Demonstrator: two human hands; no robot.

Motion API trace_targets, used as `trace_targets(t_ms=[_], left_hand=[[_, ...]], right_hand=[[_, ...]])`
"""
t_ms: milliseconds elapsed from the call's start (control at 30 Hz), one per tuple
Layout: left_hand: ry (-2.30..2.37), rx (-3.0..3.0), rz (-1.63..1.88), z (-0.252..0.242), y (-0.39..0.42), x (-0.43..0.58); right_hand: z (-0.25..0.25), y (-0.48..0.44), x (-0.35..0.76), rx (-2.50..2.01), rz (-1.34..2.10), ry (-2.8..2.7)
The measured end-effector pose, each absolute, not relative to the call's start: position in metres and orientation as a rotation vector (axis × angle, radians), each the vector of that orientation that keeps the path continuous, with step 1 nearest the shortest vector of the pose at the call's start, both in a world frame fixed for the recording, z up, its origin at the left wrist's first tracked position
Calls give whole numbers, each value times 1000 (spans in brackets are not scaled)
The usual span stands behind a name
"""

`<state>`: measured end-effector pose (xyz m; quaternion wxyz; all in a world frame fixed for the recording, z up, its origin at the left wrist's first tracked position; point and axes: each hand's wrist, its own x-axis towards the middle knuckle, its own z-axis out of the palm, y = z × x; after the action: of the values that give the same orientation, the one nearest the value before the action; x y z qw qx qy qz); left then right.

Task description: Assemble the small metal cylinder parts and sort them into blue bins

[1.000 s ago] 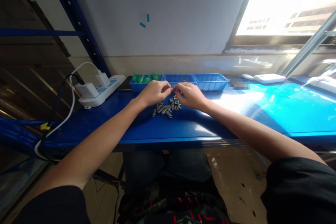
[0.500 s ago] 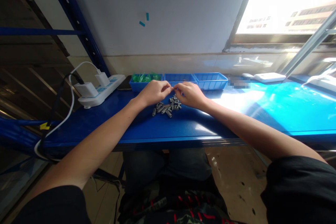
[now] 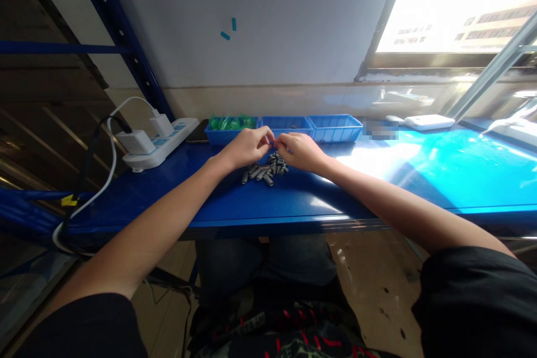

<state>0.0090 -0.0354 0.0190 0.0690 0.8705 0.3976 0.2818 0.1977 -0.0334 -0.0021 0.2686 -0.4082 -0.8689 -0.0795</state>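
Observation:
My left hand (image 3: 249, 146) and my right hand (image 3: 300, 150) meet fingertip to fingertip above the blue table (image 3: 235, 201). Both are closed in a pinch, and whatever lies between the fingers is too small to make out. Just below them lies a loose pile of small grey metal cylinders (image 3: 264, 172), partly covered by my right hand. Behind my hands stand the blue bins in a row: a left bin (image 3: 222, 135) with green plastic pieces (image 3: 231, 122), a middle bin (image 3: 285, 122) with a few small bits, and a right bin (image 3: 335, 128).
A white power strip (image 3: 161, 148) with plugged-in chargers and cables occupies the table's left side. A dark flat object (image 3: 197, 133) lies beside the left bin. Toward the right back are a blurred-out item (image 3: 381, 130) and a white flat device (image 3: 430, 122). The wall rises behind.
My fingertips have shifted slightly, with the right hand's fingers curled a little more. The whole view has moved a little; the pile and bins look the same.

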Motion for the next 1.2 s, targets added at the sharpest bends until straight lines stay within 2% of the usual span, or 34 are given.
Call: trace_targets(t_ms=[300, 833, 933, 1100, 1200], left_hand=[[1239, 2665, 446, 12, -25, 3], [1207, 2667, 427, 12, -29, 7], [1288, 2601, 496, 11, -28, 7], [1329, 2402, 938, 18, -26, 5], [1307, 2358, 1058, 22, -26, 5]], right_hand=[[2, -30, 204, -1137, -199, -2376], [-5, -32, 202, -1077, -189, -2467], [-6, -31, 202, -1072, -175, -2465], [-5, -31, 201, -1080, -139, -2409], [-3, -32, 199, -1078, -137, -2384]])
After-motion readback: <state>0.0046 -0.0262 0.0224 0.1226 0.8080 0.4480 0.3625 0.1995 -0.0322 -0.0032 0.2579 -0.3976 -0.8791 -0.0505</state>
